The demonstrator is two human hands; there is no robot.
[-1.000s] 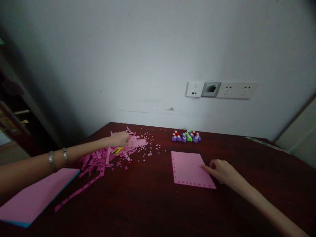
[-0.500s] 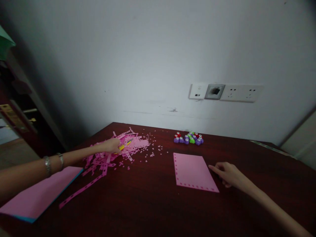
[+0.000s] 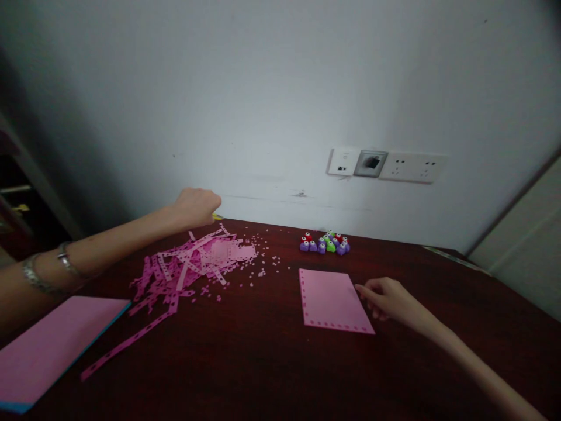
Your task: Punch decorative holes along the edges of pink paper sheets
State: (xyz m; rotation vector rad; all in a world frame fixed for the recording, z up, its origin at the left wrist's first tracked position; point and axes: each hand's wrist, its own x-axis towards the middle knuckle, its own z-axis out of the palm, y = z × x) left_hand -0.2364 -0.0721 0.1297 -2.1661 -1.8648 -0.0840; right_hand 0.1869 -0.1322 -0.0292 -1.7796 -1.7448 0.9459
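Note:
My left hand [image 3: 199, 207] is closed above the far-left table edge. A slim yellow tool [image 3: 217, 217] sticks out from under its fingers; most of it is hidden, so its kind is unclear. Below lies a heap of pink paper strips [image 3: 184, 266] with punched holes, with tiny punched bits scattered to the right. My right hand [image 3: 390, 299] has curled fingers, its index finger and thumb at the right edge of a pink sheet of paper [image 3: 333, 298]. Darker punched shapes run along the sheet's left and bottom edges.
Several small purple, green and red craft punches [image 3: 326, 244] with white tops cluster behind the sheet. A pink paper pad with a blue edge [image 3: 65, 333] lies front left. The wall with sockets [image 3: 388, 166] stands behind the dark red table [image 3: 245, 362].
My left hand has lifted away from the strips, up and back, with the yellow tool. My right hand has drawn its fingers in against the sheet's edge. The view has shifted slightly.

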